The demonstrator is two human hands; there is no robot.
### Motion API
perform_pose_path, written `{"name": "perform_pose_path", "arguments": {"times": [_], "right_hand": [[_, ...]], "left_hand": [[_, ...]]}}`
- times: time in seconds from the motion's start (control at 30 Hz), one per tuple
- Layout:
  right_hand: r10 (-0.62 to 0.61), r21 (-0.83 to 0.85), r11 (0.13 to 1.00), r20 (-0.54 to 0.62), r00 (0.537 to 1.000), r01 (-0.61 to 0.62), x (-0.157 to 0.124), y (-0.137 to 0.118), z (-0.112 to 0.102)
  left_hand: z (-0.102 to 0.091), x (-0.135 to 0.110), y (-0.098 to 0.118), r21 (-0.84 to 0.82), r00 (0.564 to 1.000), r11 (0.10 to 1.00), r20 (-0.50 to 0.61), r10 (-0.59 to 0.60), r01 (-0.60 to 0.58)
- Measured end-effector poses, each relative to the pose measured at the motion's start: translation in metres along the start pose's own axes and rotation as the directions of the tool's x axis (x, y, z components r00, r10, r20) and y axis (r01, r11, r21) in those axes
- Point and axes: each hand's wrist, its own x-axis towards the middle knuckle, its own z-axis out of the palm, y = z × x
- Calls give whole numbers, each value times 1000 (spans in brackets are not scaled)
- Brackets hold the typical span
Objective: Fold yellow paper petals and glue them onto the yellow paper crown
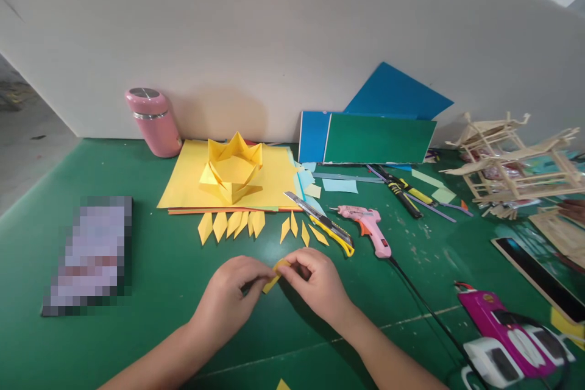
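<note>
Between my two hands is a small piece of yellow paper [271,284], folded narrow and partly covered by the fingers. My left hand [235,286] pinches its left side; my right hand [311,283] pinches the upper right end. Just beyond the hands lie several folded yellow paper diamonds [220,226], in a left group and a looser right group. Behind them a yellow folded-paper ring with pointed tips [233,167] sits on a stack of yellow paper sheets [180,186]. A yellow-handled utility knife [326,225] rests right of the diamonds.
A pink glue gun [363,219] trails its cord to a magenta power strip [507,329]. At far left are a pink thermos [155,125] and a blurred-out flat object [91,256]. Blue and green boards [379,140] lean on the wall. A stick model [521,164] stands at right.
</note>
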Motion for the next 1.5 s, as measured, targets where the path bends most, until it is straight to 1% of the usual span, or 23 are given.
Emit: {"name": "perform_pose_path", "arguments": {"times": [0.17,0.4,0.47,0.53,0.63,0.73,0.93,1.03,1.13,1.2,1.33,1.4,1.5], "right_hand": [[-30,-44,999,3,1000,30,0,1,1],[31,-41,999,7,999,-31,-1,1,4],[7,-62,998,-1,1000,-7,-1,1,4],[-50,-72,996,-5,999,49,-1,3,3],[-144,-71,987,16,990,144,-2,6,1],[-192,-98,976,40,981,195,-2,8,0],[-203,-158,964,74,976,213,-2,10,0],[-193,-128,971,62,979,200,-2,8,1],[-194,-82,977,50,980,198,-2,5,0],[-248,-81,964,69,966,253,-2,5,-2],[-396,-114,903,146,906,414,-2,6,-5],[-431,-122,883,172,886,453,-2,7,-5],[-472,-130,859,177,864,496,-2,10,-4]], "left_hand": [[-1,1,-2,54,999,998,36,29,-31],[0,0,-1,154,999,987,39,38,-44],[1,0,-2,162,998,986,57,33,-42],[1,-1,-3,163,997,986,67,33,-43],[1,-1,-3,167,997,985,71,40,-51],[1,-2,-3,161,996,986,83,35,-48],[1,-3,-2,148,993,988,118,20,-38],[1,-3,-2,161,989,985,142,35,-58],[1,-3,-2,175,989,982,139,52,-77],[1,-2,-2,181,989,979,134,69,-93],[2,-2,-1,203,986,974,149,71,-101],[2,-4,-3,200,986,976,159,51,-83],[4,-8,-9,171,987,984,162,18,-46]]}}
